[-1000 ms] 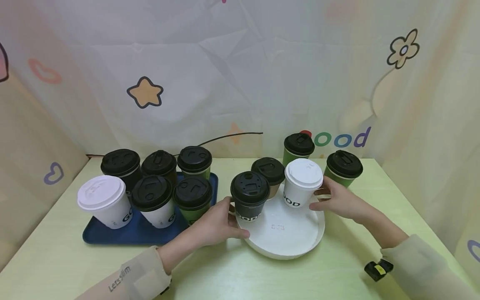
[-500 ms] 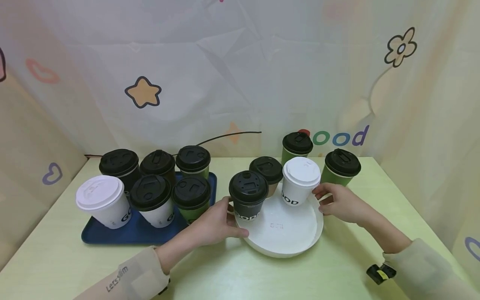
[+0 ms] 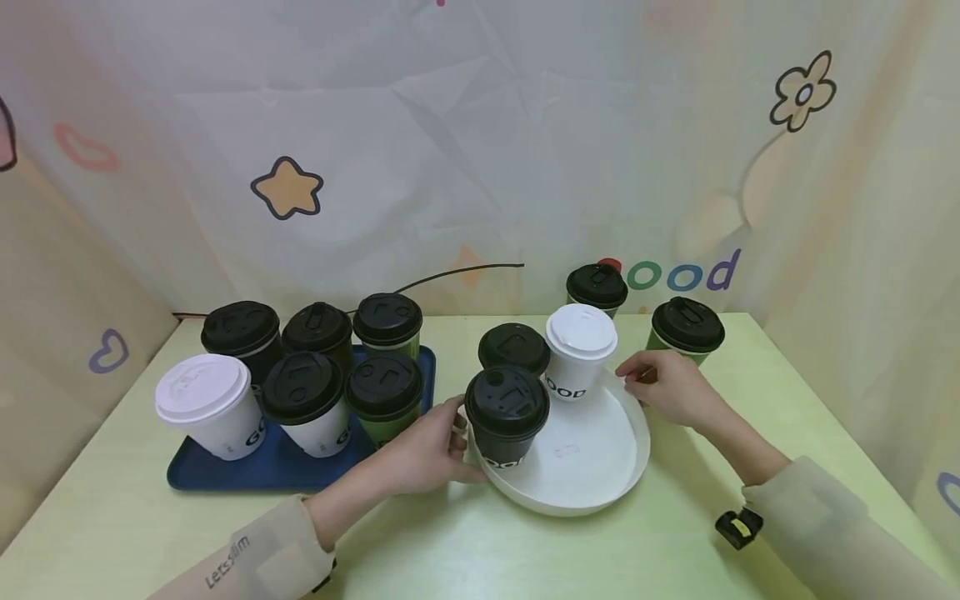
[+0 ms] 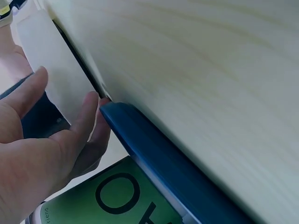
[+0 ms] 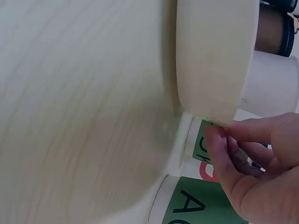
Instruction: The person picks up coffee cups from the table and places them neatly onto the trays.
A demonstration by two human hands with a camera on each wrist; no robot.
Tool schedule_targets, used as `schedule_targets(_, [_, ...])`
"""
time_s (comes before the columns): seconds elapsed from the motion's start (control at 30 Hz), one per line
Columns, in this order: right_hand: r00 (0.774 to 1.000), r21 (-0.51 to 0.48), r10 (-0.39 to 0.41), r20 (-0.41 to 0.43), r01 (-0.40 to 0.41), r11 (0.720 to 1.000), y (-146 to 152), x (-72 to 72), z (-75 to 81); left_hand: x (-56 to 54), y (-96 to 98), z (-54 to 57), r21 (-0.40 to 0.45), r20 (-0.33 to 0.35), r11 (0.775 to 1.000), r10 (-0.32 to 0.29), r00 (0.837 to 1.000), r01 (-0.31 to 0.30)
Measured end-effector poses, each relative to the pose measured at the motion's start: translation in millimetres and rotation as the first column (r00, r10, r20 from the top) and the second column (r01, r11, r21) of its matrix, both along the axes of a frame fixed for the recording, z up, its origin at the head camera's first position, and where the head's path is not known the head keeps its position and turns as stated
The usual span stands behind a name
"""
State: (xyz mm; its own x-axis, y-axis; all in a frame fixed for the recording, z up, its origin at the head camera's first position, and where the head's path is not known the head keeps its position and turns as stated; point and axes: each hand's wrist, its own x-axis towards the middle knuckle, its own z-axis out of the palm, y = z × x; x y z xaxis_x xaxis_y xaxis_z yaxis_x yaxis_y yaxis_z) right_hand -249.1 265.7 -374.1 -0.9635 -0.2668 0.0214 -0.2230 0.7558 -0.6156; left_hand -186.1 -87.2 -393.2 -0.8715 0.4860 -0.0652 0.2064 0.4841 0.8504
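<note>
A round white tray (image 3: 607, 479) carries a black cup with a black lid (image 3: 507, 408), a brown cup with a black lid (image 3: 514, 348) and a white cup with a white lid (image 3: 581, 346). My left hand (image 3: 427, 450) spreads at the tray's left side beside the black cup. In the left wrist view its fingertips (image 4: 91, 100) meet the wall of the white tray (image 4: 56, 65) low down, the thumb apart. On the opposite side my right hand (image 3: 675, 387) pinches the rim, with thumb and finger at the tray's edge (image 5: 210, 70) in the right wrist view.
Left of the round tray, a blue tray (image 3: 285, 475) holds several lidded cups; its front green cup (image 3: 384, 400) is close to my left forearm. Two green cups, one at the back (image 3: 597, 287) and one at the right (image 3: 686, 329), stand behind the white tray. Printed cloth (image 3: 480, 167) encloses the table.
The white tray has turned counterclockwise: its black cup came nearer, the brown and white cups swung left. My right hand went from beside the white cup to the rim; my left stayed about in place.
</note>
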Motion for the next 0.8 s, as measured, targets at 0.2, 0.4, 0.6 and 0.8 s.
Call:
schedule_targets(0.2, [0.997,0.038,0.001,-0.073,0.002,0.999,-6.7,-8.8,0.4,4.5,-1.5,3.2,-0.036,0.035,0.999,0.022,0.999,-0.021])
schedule_targets(0.4, [0.989,0.055,0.042,-0.142,-0.034,0.998,-14.2,-15.2,3.6,5.7,-2.1,2.9,-0.082,0.030,0.996,0.021,0.999,-0.019])
schedule_targets(0.6, [0.984,0.022,0.112,-0.142,-0.110,0.994,-20.6,-21.0,7.0,4.7,-2.1,3.0,-0.073,0.040,0.997,0.026,0.999,-0.023])
schedule_targets(0.8, [0.975,-0.059,0.185,-0.124,-0.194,0.979,-26.9,-29.9,3.9,3.0,-1.9,3.5,-0.047,0.036,0.999,0.024,0.999,-0.022])
